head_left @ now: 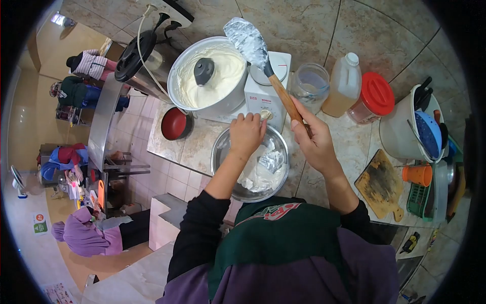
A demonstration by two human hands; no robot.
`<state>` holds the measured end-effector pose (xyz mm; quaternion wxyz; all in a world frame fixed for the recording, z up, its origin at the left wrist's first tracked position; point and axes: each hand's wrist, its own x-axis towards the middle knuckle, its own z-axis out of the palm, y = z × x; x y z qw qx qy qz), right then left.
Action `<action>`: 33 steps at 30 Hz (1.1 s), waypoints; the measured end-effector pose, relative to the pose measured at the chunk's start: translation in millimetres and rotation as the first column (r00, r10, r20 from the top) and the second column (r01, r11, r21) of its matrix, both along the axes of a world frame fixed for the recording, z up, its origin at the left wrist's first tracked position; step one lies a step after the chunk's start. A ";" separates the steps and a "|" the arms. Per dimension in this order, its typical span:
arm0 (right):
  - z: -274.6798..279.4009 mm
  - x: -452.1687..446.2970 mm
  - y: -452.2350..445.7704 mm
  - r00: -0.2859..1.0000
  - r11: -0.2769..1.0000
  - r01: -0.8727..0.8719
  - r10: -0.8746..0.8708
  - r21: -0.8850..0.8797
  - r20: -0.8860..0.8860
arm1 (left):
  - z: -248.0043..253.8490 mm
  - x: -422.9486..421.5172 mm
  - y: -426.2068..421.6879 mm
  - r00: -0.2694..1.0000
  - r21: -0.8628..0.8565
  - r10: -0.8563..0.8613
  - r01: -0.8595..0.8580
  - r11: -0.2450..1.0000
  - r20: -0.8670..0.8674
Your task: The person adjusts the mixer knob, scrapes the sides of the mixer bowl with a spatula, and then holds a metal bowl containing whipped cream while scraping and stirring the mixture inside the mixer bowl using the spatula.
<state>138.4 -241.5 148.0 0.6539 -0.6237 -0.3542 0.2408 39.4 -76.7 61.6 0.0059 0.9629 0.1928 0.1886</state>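
Note:
My right hand (314, 139) grips the wooden handle of a spatula (288, 101), its broad blade smeared with white cream and raised above the mixer. My left hand (247, 134) has its fingers curled at the front of a white stand mixer (258, 96), thumb and forefinger at its control knob (266, 114). The mixer's white bowl (174, 83) holds pale whipped cream (220, 63) around a dark grey central hub (204, 71). Below my left forearm is a metal bowl (284, 169) with white cream (260, 175) inside.
A red-lined bowl (174, 124) stands near the counter edge. To the right are a glass jar (310, 86), a jug (344, 83), a red-lidded tub (374, 96), a white bucket (397, 129), a cutting board (377, 185) and an orange cup (419, 175). Several people work at left.

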 end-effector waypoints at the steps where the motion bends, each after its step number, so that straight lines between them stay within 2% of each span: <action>1: 0.5 0.2 -1.8 1.000 1.000 0.016 -0.016 0.005 0.022 | -5.0 9.0 -0.3 0.998 0.045 0.007 -0.004 0.999 -0.062; 4: 1.1 3.5 -7.5 0.996 0.999 0.038 -0.037 -0.006 0.078 | -20.4 25.6 1.5 0.992 0.053 0.038 -0.032 0.998 -0.119; 7: -0.3 6.7 -11.1 0.993 0.997 0.063 -0.059 -0.037 0.099 | -30.1 29.3 3.2 0.994 0.082 0.027 -0.018 0.996 -0.105; 10: -4.1 7.6 -8.6 0.996 0.996 0.061 -0.056 -0.073 0.067 | -38.5 28.3 4.1 0.987 0.139 0.021 0.001 0.990 -0.159; 20: -3.4 -4.0 5.7 0.997 0.997 -0.006 0.012 -0.075 0.081 | -46.7 29.3 3.7 0.991 0.117 0.052 -0.038 0.992 -0.122; 23: -6.3 -5.4 5.2 0.994 0.998 -0.046 0.050 -0.044 0.094 | -50.8 31.0 4.5 0.993 0.069 0.051 -0.044 0.997 -0.104; 25: -2.6 -9.3 4.5 0.999 0.998 -0.049 0.049 -0.025 -0.012 | -54.2 31.4 5.8 0.995 0.009 0.039 -0.038 0.999 -0.092; 32: 0.3 -14.9 8.3 0.999 0.997 -0.046 0.048 -0.058 0.025 | -58.6 31.5 6.2 0.997 -0.114 0.039 -0.046 0.992 -0.066; 33: 1.6 -15.1 9.6 0.998 0.997 -0.042 0.045 -0.068 0.041 | -58.3 31.2 6.2 0.996 -0.176 0.049 -0.061 0.982 -0.074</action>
